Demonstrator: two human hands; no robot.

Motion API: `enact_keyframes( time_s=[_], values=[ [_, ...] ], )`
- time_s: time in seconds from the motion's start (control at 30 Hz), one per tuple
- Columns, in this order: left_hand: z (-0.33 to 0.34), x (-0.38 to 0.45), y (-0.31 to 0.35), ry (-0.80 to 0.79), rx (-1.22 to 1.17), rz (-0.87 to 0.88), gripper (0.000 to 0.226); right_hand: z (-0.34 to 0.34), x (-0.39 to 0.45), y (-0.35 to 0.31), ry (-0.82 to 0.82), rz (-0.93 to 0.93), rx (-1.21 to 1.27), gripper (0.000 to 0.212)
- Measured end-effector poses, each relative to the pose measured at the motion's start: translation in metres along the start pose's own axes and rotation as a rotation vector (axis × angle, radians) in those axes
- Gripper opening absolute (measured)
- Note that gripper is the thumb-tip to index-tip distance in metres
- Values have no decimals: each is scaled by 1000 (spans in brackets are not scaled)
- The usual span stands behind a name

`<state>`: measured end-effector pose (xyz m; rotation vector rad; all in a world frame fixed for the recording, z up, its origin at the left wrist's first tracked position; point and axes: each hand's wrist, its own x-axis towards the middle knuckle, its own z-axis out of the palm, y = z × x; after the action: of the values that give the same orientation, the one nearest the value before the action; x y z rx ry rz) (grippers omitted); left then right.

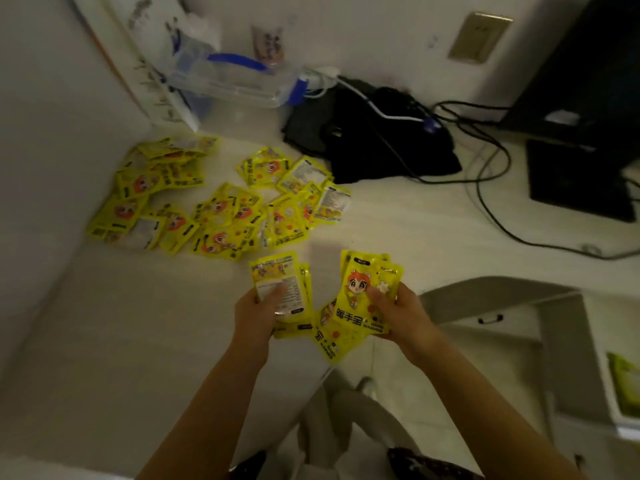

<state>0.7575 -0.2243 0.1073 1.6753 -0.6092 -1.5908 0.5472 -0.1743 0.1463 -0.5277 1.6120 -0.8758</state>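
My left hand (pixel 256 315) grips a small stack of yellow hand warmer packets (pixel 277 275), printed back sides up, thumb pressed on top. My right hand (pixel 403 315) holds another fanned stack of the same packets (pixel 356 306), fronts up with a cartoon figure, thumb on the top one. Both stacks hover above the white desk's front edge. Many more yellow packets (pixel 218 206) lie scattered in loose heaps on the desk (pixel 398 223) beyond my hands.
A clear plastic box with blue handle (pixel 228 77) stands at the back. Black cloth (pixel 374 140), cables (pixel 485 174) and a black monitor base (pixel 578 181) occupy the right. A white wall (pixel 52 133) bounds the left. A drawer unit (pixel 491 320) sits below right.
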Motion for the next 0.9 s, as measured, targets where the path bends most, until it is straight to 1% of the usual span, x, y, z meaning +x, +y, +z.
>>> enact_keyframes(
  time_s=[0.17,0.37,0.47,0.57,0.63,0.9],
  values=[
    [52,-17,-15,-155,146,39,11,-53,-29,21,146,-33,89,17],
    [124,-56,-53,-360,337,58,14,-131,-69,68,311,-22,184,28],
    [160,-87,-79,-444,425,52,14,-170,-95,92,384,-23,219,25],
    [196,-119,-109,-502,502,33,14,-215,-122,121,468,-22,232,13],
    [220,-143,-132,-526,545,23,16,-247,-140,140,496,-21,240,10],
    [305,-235,-221,-602,639,-14,15,-363,-200,206,608,41,324,20]
  ],
)
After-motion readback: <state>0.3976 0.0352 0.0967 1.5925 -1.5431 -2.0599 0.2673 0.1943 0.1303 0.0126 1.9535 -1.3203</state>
